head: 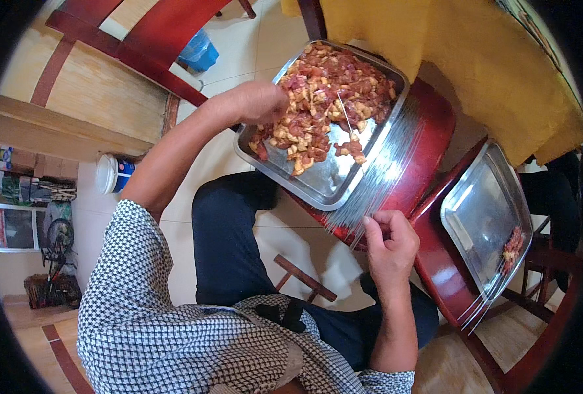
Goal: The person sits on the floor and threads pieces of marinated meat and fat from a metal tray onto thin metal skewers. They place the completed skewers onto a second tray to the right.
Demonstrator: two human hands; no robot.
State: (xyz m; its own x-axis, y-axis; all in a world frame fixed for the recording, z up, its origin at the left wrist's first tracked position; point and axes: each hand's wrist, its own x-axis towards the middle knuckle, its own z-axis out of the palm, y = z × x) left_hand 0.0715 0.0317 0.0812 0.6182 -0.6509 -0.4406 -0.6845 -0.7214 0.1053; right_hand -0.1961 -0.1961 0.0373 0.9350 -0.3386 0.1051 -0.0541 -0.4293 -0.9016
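A thin metal skewer (345, 114) is pinched between the thumb and fingers of my right hand (394, 242). A few pieces of raw meat (351, 149) are threaded partway along it, and its far end reaches over the raw meat pile. My left hand (262, 102), blurred, is at the left side of that pile of cut raw meat (343, 71); its fingertips are hidden. The meat lies in a rectangular metal tray (328, 184). Beside this tray, many bare metal skewers (387, 165) are spread on a red seat (434, 111).
A second metal tray (483, 197) rests at the right on another red seat (436, 276), holding several skewers with meat (512, 246). Yellow cloth (508, 88) hangs beyond. A blue bin (200, 51) and a white bucket (106, 173) stand leftward. My knees are below the meat tray.
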